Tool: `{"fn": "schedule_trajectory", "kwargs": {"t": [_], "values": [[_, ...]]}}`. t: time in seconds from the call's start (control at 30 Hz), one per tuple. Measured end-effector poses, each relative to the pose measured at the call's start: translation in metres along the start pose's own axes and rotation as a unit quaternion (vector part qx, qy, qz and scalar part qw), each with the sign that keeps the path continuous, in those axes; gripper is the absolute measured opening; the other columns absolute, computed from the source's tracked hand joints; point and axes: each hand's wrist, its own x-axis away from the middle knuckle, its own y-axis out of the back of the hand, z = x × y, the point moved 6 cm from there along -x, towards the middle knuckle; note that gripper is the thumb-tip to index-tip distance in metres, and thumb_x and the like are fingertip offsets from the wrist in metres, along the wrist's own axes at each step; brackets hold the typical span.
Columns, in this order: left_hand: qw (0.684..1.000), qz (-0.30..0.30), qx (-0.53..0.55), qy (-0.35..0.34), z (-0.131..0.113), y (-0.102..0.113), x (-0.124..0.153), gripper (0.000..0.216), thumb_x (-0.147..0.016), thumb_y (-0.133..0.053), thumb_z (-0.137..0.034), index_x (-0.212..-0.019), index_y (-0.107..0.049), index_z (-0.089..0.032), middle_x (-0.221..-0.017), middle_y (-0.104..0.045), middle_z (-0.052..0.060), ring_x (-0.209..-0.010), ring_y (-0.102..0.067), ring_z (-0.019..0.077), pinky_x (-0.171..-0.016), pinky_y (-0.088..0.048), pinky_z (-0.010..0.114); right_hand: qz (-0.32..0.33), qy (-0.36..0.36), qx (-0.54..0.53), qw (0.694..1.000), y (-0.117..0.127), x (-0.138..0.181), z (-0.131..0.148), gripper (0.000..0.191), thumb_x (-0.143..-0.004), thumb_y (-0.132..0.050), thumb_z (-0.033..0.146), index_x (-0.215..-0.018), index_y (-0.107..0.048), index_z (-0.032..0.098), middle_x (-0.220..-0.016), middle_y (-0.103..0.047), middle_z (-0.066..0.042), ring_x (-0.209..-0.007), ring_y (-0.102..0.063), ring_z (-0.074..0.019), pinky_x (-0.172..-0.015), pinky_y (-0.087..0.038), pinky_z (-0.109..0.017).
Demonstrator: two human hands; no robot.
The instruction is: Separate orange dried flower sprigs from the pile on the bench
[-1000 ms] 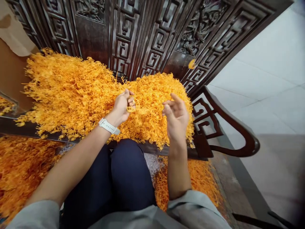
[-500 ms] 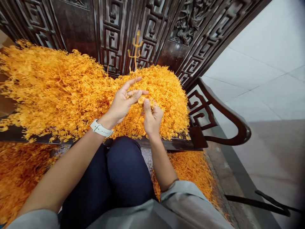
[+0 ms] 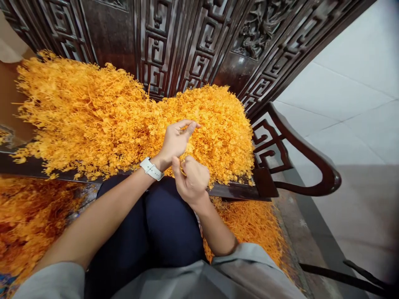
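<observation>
a dark, glossy wooden bench has a tall backrest with angular fretwork and carved panels. a curved armrest closes its right end. pale floor tiles lie beyond; brown cardboard shows far left, black strips lower right.

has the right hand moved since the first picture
Yes: the right hand has moved left, farther from the curved wooden armrest.
</observation>
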Motion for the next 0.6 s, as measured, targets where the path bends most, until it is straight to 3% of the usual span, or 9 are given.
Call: {"fn": "schedule_trajectory", "kwargs": {"t": [0.1, 0.23, 0.33, 0.47, 0.53, 0.6], "values": [[1.000, 0.009, -0.002, -0.025, 0.000, -0.004, 0.004, 0.036, -0.096, -0.069, -0.056, -0.089, -0.077, -0.021, -0.069, -0.058, 0.000, -0.053, -0.032, 0.0097, -0.051, -0.024, 0.029, 0.033, 0.006, 0.000, 0.999, 0.012, 0.003, 0.002, 0.044, -0.104, -0.062, 0.016, -0.071, -0.034, 0.023, -0.059, -0.040, 0.007, -0.053, -0.032, -0.0084, -0.053, -0.025, -0.028], [0.997, 0.019, -0.017, -0.077, -0.002, -0.013, 0.005, 0.040, -0.099, -0.064, -0.057, -0.088, -0.072, -0.020, -0.078, -0.064, 0.002, -0.064, -0.046, 0.0126, -0.060, -0.035, 0.030, 0.030, 0.039, 0.059, 0.997, 0.040, 0.007, -0.013, 0.041, -0.102, -0.067, 0.017, -0.072, -0.040, 0.022, -0.058, -0.048, 0.006, -0.052, -0.038, -0.0072, -0.052, -0.028, -0.026], [0.995, 0.009, -0.031, -0.092, -0.002, -0.025, 0.000, 0.037, -0.102, -0.061, -0.052, -0.086, -0.068, -0.020, -0.076, -0.063, 0.001, -0.066, -0.048, 0.0137, -0.064, -0.038, 0.031, -0.026, 0.048, 0.138, 0.989, 0.061, 0.005, -0.035, 0.046, -0.099, -0.070, 0.017, -0.067, -0.036, 0.022, -0.054, -0.042, 0.007, -0.050, -0.034, -0.0068, -0.050, -0.026, -0.027], [0.997, -0.003, -0.027, -0.078, 0.004, -0.047, -0.008, 0.027, -0.105, -0.058, -0.036, -0.083, -0.063, -0.021, -0.073, -0.057, 0.000, -0.063, -0.043, 0.0141, -0.063, -0.035, 0.032, -0.115, -0.022, 0.184, 0.976, 0.069, 0.008, -0.059, 0.051, -0.097, -0.071, 0.019, -0.063, -0.034, 0.022, -0.052, -0.033, 0.008, -0.047, -0.026, -0.0068, -0.047, -0.021, -0.030], [0.998, -0.009, -0.019, -0.054, 0.011, -0.050, -0.015, 0.023, -0.106, -0.056, -0.030, -0.085, -0.063, -0.022, -0.076, -0.059, 0.000, -0.064, -0.045, 0.0147, -0.065, -0.037, 0.032, -0.155, -0.047, 0.176, 0.971, 0.067, 0.015, -0.055, 0.048, -0.097, -0.072, 0.020, -0.062, -0.038, 0.021, -0.051, -0.033, 0.007, -0.045, -0.026, -0.0072, -0.046, -0.020, -0.030], [0.999, -0.042, -0.018, -0.029, 0.018, -0.038, -0.026, 0.023, -0.105, -0.056, -0.025, -0.083, -0.063, -0.023, -0.079, -0.061, 0.002, -0.070, -0.050, 0.0159, -0.071, -0.040, 0.031, -0.194, -0.061, 0.129, 0.971, 0.066, 0.023, -0.039, 0.042, -0.100, -0.068, 0.027, -0.064, -0.047, 0.023, -0.050, -0.034, 0.006, -0.044, -0.028, -0.0094, -0.045, -0.020, -0.032]]}}
